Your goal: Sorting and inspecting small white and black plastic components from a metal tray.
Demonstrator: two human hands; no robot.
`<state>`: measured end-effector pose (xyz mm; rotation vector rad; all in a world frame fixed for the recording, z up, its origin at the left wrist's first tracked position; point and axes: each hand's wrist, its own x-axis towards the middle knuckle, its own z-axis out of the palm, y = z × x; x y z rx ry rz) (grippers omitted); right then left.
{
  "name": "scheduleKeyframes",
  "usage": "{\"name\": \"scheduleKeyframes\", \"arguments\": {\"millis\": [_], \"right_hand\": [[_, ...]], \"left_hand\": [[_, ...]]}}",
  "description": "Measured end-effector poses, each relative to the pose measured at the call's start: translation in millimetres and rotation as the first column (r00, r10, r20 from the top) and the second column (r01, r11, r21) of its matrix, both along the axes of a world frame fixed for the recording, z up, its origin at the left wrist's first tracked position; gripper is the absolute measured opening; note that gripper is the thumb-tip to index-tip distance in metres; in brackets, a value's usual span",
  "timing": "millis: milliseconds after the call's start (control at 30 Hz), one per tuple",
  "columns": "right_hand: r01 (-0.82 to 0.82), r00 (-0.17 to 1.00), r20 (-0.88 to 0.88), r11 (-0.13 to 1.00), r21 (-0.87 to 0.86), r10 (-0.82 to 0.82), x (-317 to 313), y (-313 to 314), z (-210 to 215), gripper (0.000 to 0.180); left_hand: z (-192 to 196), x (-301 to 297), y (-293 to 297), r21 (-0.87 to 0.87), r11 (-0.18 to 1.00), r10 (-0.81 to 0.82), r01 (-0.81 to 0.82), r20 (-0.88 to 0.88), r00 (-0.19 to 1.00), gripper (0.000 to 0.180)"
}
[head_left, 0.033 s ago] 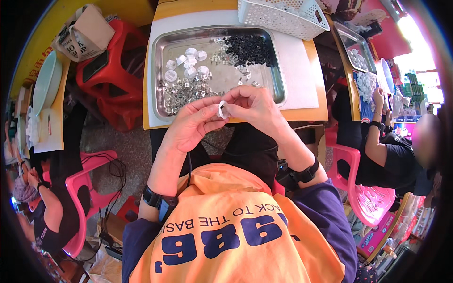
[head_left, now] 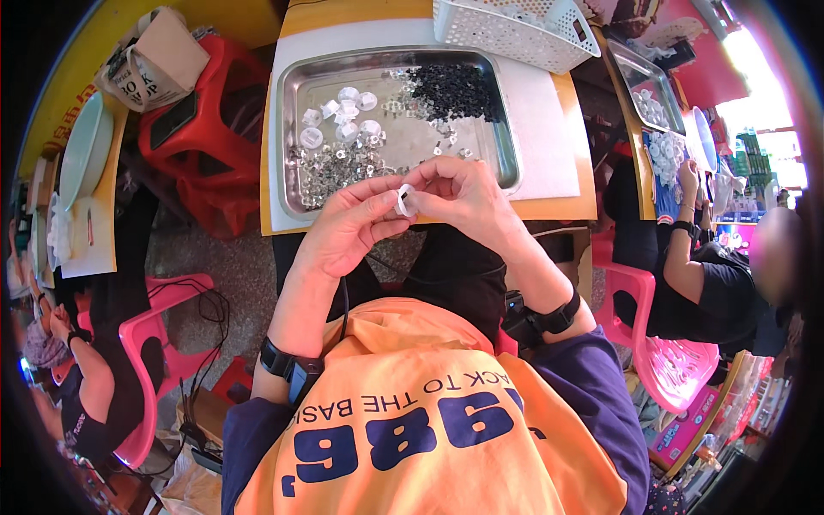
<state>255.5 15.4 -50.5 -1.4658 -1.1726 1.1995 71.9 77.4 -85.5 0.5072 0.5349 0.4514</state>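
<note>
Between my two hands, just off the tray's near edge, is a small white round plastic part point(head_left: 401, 204) with a dark spot at its opening. My left hand point(head_left: 350, 221) pinches it from the left, thumb and fingers closed. From the right, my right hand point(head_left: 462, 196) is closed against the same part with thumb and forefinger; whether a smaller piece sits between those fingertips is hidden. Beyond them lies a metal tray point(head_left: 283, 129) with several white plastic parts point(head_left: 347, 112), a heap of small shiny metal pieces point(head_left: 339, 167) and a pile of small black pieces point(head_left: 455, 90).
A white perforated basket point(head_left: 506, 39) stands beyond the tray on the table point(head_left: 554, 154). To the left is a red stool point(head_left: 202, 129) bearing a bag point(head_left: 163, 64). Another person point(head_left: 687, 266) works on the right beside a pink chair point(head_left: 635, 300); someone else's arm point(head_left: 90, 369) shows at left.
</note>
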Motion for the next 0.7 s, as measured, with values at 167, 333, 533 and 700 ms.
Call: {"name": "scheduleKeyframes", "arguments": {"millis": [167,333,533,700], "right_hand": [[-0.021,0.997,0.078,0.999,-0.026,0.023,-2,1,7,0.025],[-0.043,0.969,0.248,0.981,0.190,-0.006,-10,-5,10,0.019],[-0.056,0.954,0.289,0.904,0.423,-0.076,-14,-7,8,0.019],[-0.034,0.946,0.300,0.882,0.470,-0.123,-17,-5,0,0.018]], "left_hand": [[-2,0,2,0.073,0.997,0.008,-0.007,-0.019,1.000,0.031],[7,2,-5,0.147,0.987,0.059,-0.058,-0.001,0.998,0.032],[24,0,-8,0.293,0.953,0.090,-0.075,-0.037,0.995,0.037],[16,-1,-5,0.313,0.949,0.048,-0.036,-0.034,0.998,0.039]]}}
